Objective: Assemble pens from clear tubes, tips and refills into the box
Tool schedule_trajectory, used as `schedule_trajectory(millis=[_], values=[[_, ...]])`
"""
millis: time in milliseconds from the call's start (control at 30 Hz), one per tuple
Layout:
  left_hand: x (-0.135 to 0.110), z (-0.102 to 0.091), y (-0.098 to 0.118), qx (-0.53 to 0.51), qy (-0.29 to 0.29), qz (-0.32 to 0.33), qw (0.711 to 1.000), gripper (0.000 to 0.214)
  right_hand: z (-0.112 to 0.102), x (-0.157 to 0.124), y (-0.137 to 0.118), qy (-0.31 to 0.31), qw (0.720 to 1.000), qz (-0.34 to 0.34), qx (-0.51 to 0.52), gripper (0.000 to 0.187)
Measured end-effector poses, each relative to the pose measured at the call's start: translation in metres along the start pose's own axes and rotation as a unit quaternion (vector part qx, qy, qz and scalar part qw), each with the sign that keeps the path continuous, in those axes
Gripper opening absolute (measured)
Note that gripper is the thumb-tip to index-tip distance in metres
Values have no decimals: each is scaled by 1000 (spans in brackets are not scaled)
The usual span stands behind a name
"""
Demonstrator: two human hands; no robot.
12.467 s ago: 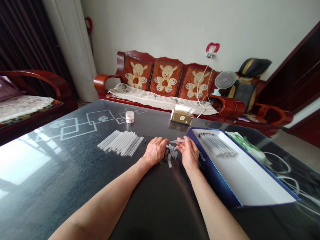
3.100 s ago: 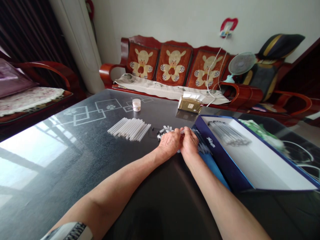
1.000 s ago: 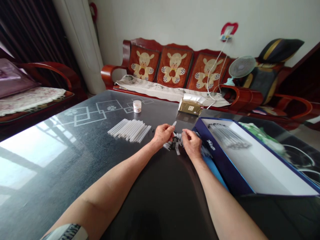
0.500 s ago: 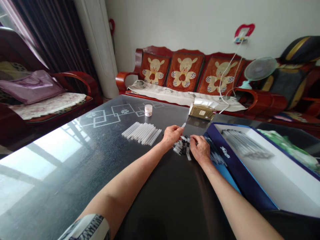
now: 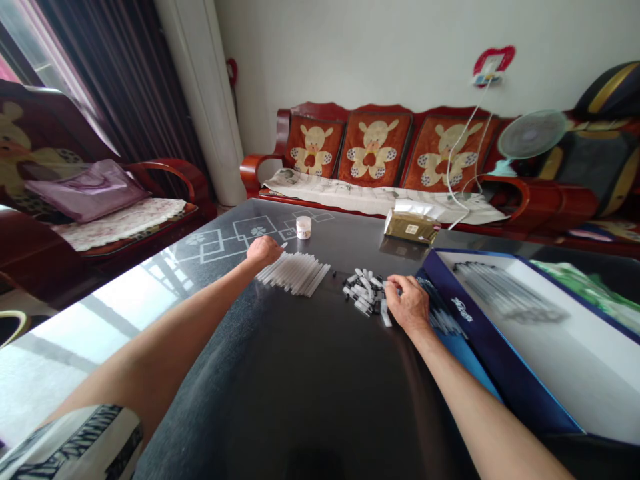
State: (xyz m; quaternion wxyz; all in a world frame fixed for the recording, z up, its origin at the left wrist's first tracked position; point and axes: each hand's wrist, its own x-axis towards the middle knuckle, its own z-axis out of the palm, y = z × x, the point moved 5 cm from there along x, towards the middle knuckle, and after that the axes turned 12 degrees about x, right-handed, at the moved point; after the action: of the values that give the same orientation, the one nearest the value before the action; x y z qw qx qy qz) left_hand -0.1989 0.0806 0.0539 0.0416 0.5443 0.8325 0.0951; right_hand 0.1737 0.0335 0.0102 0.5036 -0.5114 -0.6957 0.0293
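My left hand (image 5: 263, 251) is closed at the far left end of a row of clear plastic tubes (image 5: 296, 273) lying on the dark glass table (image 5: 310, 373). A thin clear tube tip sticks out of its fingers. My right hand (image 5: 407, 301) rests with curled fingers on the right edge of a pile of small black and white caps (image 5: 363, 289); what its fingertips pinch is hidden. Just right of that hand stands an open blue box (image 5: 453, 308) with a white inside, holding several finished pens (image 5: 505, 300).
A small white jar (image 5: 303, 227) and a gold-brown packet (image 5: 413, 227) sit at the table's far side. Behind are a red wooden sofa (image 5: 370, 147) and a desk fan (image 5: 530, 133). An armchair with a purple bag (image 5: 90, 193) stands to the left.
My left hand has swung left, away from the cap pile, over to the row of clear tubes with a tube in it. My right hand stays at the caps. The camera turned left.
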Motion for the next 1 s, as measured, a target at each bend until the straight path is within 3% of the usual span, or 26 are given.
schedule_trajectory(millis=[200, 333, 400, 500, 700, 833, 1000], values=[[-2, 13, -7, 0, -19, -10, 1000, 20, 1, 0, 1, -3, 1000, -1, 2, 23], [-6, 6, 3, -3, 26, 5, 1000, 20, 3, 0, 3, -6, 1000, -1, 10, 23], [-16, 3, 19, -1, 76, 51, 996, 22, 4, 0, 4, 0, 1000, -6, 16, 24], [-47, 8, 59, -3, 144, 188, 972, 31, 5, 0, 6, 9, 999, -22, 27, 25], [-113, 49, 140, -15, 125, 327, 937, 29, 11, -1, 9, -15, 998, -26, 47, 26], [-127, 65, 157, -13, 132, 339, 932, 27, 12, -1, 5, -34, 998, -19, 56, 26], [-129, 70, 155, -41, 154, 327, 931, 33, 11, -6, -6, -72, 994, -36, 77, 26]])
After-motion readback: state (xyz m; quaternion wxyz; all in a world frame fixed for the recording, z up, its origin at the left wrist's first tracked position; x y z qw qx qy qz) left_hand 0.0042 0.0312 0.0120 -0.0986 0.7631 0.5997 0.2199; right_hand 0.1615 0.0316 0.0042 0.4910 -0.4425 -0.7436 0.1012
